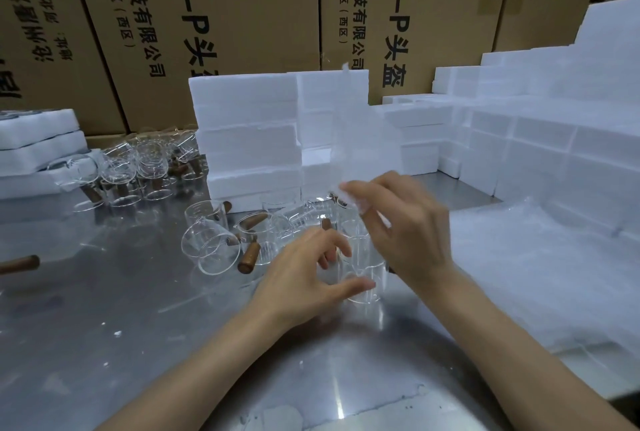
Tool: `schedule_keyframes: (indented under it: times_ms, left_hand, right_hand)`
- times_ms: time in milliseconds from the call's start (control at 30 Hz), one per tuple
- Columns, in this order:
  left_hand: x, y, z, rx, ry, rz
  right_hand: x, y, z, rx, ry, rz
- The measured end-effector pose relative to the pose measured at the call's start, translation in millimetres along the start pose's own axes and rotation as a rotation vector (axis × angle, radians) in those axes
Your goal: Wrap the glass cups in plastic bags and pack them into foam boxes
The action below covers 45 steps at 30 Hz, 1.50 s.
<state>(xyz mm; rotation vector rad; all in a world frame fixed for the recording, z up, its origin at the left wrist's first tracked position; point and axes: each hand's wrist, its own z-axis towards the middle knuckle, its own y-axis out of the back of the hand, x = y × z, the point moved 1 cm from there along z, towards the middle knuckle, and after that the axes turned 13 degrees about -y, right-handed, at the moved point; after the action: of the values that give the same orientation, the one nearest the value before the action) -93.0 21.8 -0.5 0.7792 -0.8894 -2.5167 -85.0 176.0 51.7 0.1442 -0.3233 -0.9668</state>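
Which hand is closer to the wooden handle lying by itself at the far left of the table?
Left. The left hand is nearer the wooden handle, though well to its right, holding a glass cup. The right hand is farther right, pinching a plastic bag.

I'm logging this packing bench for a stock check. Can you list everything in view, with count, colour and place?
glass cups: many, too overlapped to count, clear with brown wooden handles, on the table's middle and back left.
plastic bag: one, clear, held up in front of the foam stack, blurred.
foam boxes: many, white, stacked at centre back and along the right.
foam trays: a few, white, stacked at far left.
plastic sheet: clear, count unclear, lying at right front.
cardboard cartons: several, brown with black print, along the back.
table: one, shiny metal, under everything.
left hand: holds a glass cup at centre.
right hand: pinches the plastic bag above that cup.
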Motion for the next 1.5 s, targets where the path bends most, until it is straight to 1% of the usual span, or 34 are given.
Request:
schedule_keyframes:
  times_ms: [100, 167, 267, 333, 400, 467, 533, 567, 600, 667, 733, 800, 833, 867, 933, 1000, 1067, 1167, 1233, 1300, 1367, 1433, 1500]
  left_hand:
    - [-6.6, 0.7, 0.9, -0.011, -0.04, 0.069]
    - [-9.0, 4.2, 1.6, -0.067, -0.017, 0.013]
    - [-8.6, 15.8, 4.3, -0.242, 0.09, -0.242]
    - [-7.8, 21.9, 6.4, -0.332, 0.194, -0.471]
    - [-4.3, 22.9, 8.0, -0.37, 0.287, -0.67]
    - [-5.0, 23.2, 10.2, -0.411, 0.346, -0.793]
    - [-5.1, 25.3, 13.0, -0.483, 0.423, -0.814]
    - [-3.5, 26.8, 13.2, -0.505, 0.45, -0.81]
    - [-2.9, 28.7, 13.5, -0.511, 0.454, -0.817]
    - [-3.2, 34.3, 14.5, -0.518, 0.426, -0.851]
    - [-1.6, 41.7, 14.7, -0.546, 0.411, -0.925]
    - [0.6, 48.3, 15.0, -0.573, 0.401, -1.024]
    - [2.0, 50.9, 15.3, -0.591, 0.4, -1.071]
    - [2.9, 53.0, 15.3, -0.608, 0.4, -1.113]
    - [4.6, 55.2, 14.9, -0.625, 0.407, -1.152]
    - [5.9, 55.4, 14.2, -0.625, 0.418, -1.127]
    - [6.6, 54.4, 14.5, -0.618, 0.421, -1.102]
    - [5.2, 56.7, 16.5, -0.613, 0.393, -1.081]
    - [3.2, 58.3, 17.4, -0.655, 0.375, -1.004]
    - [1.0, 58.4, 16.4, -0.71, 0.331, -0.795]
    - [-4.8, 56.4, 12.3, -0.695, 0.213, -0.486]
    - [-11.6, 51.5, 9.0, -0.608, 0.081, -0.237]
    - [-17.7, 43.1, 7.8, -0.494, -0.01, -0.108]
  right_hand:
    - [1.7, -2.5, -2.4, 0.018, 0.045, 0.015]
    - [-0.4, -2.8, -2.0, 0.015, 0.036, 0.002]
    - [-2.3, -4.3, -2.2, 0.003, 0.048, -0.018]
    - [0.3, -6.9, -4.1, 0.014, 0.111, -0.014]
    - [6.5, -11.4, -7.8, 0.075, 0.189, 0.006]
    - [13.7, -16.5, -13.2, 0.193, 0.257, 0.042]
    - [18.5, -19.1, -17.8, 0.307, 0.267, 0.08]
    - [19.1, -18.5, -18.4, 0.339, 0.239, 0.104]
    - [18.5, -16.7, -18.0, 0.345, 0.192, 0.136]
    - [13.6, -12.1, -14.2, 0.263, 0.039, 0.211]
    - [4.5, -8.4, -7.4, 0.125, -0.215, 0.267]
    - [-9.5, -5.4, -1.2, 0.041, -0.516, 0.322]
    - [-18.2, -4.2, 1.0, 0.055, -0.658, 0.362]
    - [-27.0, -3.0, 2.9, 0.114, -0.793, 0.421]
    - [-39.3, -1.1, 6.1, 0.308, -1.002, 0.601]
    - [-43.3, -2.0, 8.8, 0.476, -1.069, 0.78]
    - [-42.3, -2.9, 10.0, 0.558, -1.059, 0.921]
    - [-40.4, -3.1, 9.4, 0.587, -1.092, 1.077]
    - [-44.5, -4.1, 6.4, 0.507, -1.156, 1.121]
    - [-47.7, -4.6, 4.9, 0.403, -1.236, 1.058]
    - [-49.5, -6.6, 3.9, 0.344, -1.293, 1.085]
    - [-48.7, -9.4, 1.7, 0.323, -1.321, 1.167]
    - [-46.0, -11.6, -0.8, 0.319, -1.307, 1.194]
